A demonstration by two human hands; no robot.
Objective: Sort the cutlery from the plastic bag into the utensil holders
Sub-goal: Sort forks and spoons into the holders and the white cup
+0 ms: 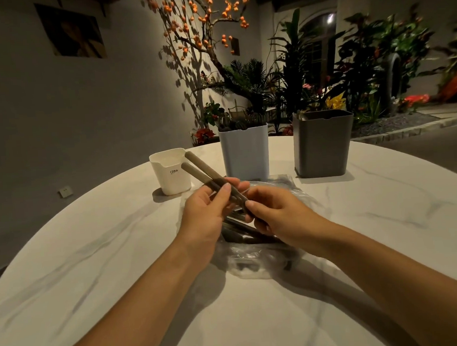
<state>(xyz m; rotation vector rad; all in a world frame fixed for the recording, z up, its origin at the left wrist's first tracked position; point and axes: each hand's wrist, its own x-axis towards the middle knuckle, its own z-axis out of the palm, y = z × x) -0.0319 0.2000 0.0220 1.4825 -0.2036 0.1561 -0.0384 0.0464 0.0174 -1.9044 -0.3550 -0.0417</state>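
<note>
Round white marble table [99,261], rim curving away far left; bare top wide open at left and front. Short white holder [171,173] near left rim. Left hand [211,214] curled round two dull tan-handled cutlery pieces [203,171], handles slanting up-left beside that holder. Pale blue holder [245,153] behind. Clear plastic bag [257,262] flat under both hands, more dark cutlery inside. Right hand [278,218] pinching lower ends of same pieces. Grey holder [323,143] far right, well apart.
</note>
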